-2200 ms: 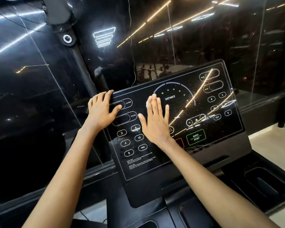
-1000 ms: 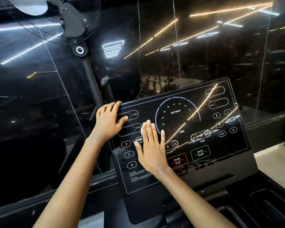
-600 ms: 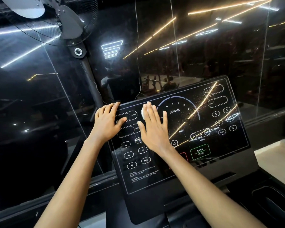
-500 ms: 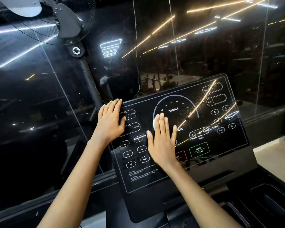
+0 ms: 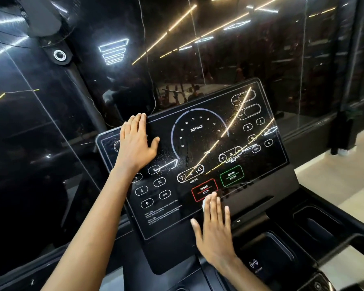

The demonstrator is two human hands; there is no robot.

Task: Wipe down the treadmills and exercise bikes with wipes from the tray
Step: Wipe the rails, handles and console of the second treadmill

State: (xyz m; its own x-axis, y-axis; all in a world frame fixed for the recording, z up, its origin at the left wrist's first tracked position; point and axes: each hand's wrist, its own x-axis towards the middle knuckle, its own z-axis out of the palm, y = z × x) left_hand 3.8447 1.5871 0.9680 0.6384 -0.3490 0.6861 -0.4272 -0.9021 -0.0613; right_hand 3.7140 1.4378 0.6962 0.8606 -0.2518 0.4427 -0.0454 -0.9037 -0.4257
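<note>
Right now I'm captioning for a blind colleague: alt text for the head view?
A person's right hand presses a white wipe, mostly hidden, against the lower part of a black treadmill console, just below its red PAUSE STOP button. The left hand lies flat on its upper left.

Single head-worn wide-angle view, forward and down, close above the tilted treadmill console [image 5: 198,143]

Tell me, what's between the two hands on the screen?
Head view: just console panel between the left hand and right hand, with its 10 button, PROG button and incline arrows.
</note>
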